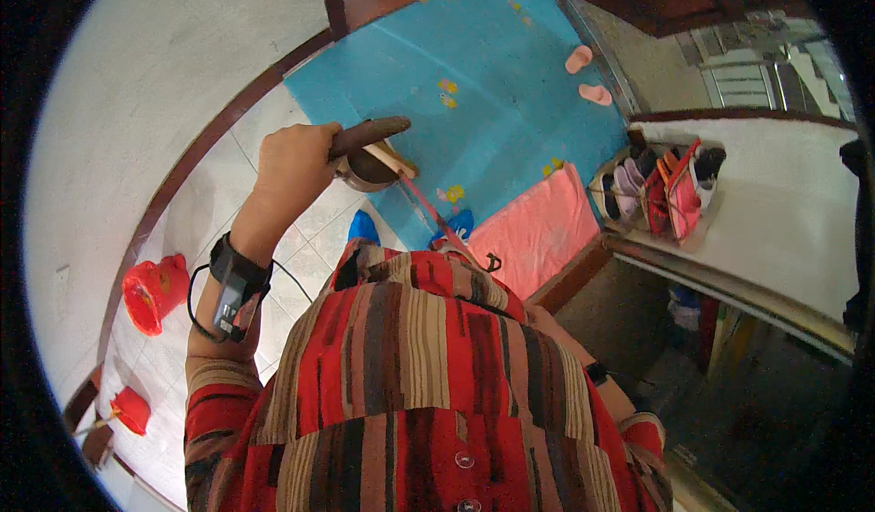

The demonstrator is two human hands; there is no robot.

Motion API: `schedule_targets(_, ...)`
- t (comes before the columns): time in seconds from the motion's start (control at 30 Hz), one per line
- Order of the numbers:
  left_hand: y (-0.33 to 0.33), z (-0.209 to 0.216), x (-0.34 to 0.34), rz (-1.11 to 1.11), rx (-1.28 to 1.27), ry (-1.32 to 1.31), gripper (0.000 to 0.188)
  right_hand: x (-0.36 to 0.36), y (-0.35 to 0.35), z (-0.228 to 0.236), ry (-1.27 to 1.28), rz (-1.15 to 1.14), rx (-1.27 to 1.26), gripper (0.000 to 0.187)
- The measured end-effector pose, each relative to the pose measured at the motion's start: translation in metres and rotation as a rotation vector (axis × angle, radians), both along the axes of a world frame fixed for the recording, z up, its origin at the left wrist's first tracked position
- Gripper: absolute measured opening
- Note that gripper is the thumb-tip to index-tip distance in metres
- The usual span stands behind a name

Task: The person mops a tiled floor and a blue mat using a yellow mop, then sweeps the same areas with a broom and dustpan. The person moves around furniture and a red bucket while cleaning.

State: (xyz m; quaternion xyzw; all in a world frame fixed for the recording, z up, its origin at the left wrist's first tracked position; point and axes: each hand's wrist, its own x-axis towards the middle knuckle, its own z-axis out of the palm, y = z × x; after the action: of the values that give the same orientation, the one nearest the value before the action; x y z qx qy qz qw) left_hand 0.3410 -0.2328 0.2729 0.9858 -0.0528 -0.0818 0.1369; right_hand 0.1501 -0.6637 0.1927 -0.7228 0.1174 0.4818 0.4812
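Observation:
My left hand (pixel 296 161) is closed around a thick, dark brown, tapered handle (pixel 375 133), which points right over the floor. Just beneath it shows a round, metallic-looking pan-like vessel (pixel 367 173); whether the two are joined I cannot tell. A pale, wood-coloured piece (pixel 392 158) lies across its edge. From there a thin pink stick (pixel 428 204) slants down toward my waist, near a small dark hook (pixel 493 262). Of my right hand (pixel 559 334) only the back shows past the wristband; the striped shirt hides its fingers and whatever they touch.
Ahead spreads a blue floor mat (pixel 365 70) with yellow flowers, bearing pink slippers (pixel 578 59). A pink cloth (pixel 533 229) lies ahead of me. Shoes (pixel 629 179) crowd a rack at right, above a glass-fronted cabinet (pixel 729 375). Red bags (pixel 153 293) stand at left. My feet wear blue coverings (pixel 363 227).

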Motion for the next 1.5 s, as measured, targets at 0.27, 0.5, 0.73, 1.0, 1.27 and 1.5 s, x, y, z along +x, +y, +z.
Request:
schedule_targets(0.27, 0.005, 0.018, -0.024, -0.087, -0.113, -0.009, 0.012, -0.060, 0.011, 0.026, -0.145, -0.225, -0.234, 0.045)
schedule_targets(0.5, -0.009, 0.007, -0.023, -0.326, -0.144, 0.016, 0.013, -0.012, -0.027, -0.022, -0.137, -0.540, -0.399, 0.025)
schedule_targets(0.73, -0.049, 0.003, -0.017, -0.479, -0.062, 0.031, 0.014, 0.045, -0.037, -0.066, -0.025, -0.549, -0.517, 0.012)
schedule_targets(1.0, -0.076, 0.006, 0.004, -0.511, -0.039, -0.067, 0.010, -0.075, 0.049, 0.016, 0.161, -0.374, -0.338, 0.035)
schedule_targets(1.27, -0.101, 0.014, -0.012, -0.430, 0.084, 0.022, 0.011, -0.153, 0.033, 0.020, 0.083, -0.369, 0.007, 0.038)
schedule_targets(1.5, -0.100, 0.008, -0.009, -0.413, 0.072, 0.025, 0.011, -0.166, 0.030, 0.003, -0.018, -0.400, 0.016, 0.041)
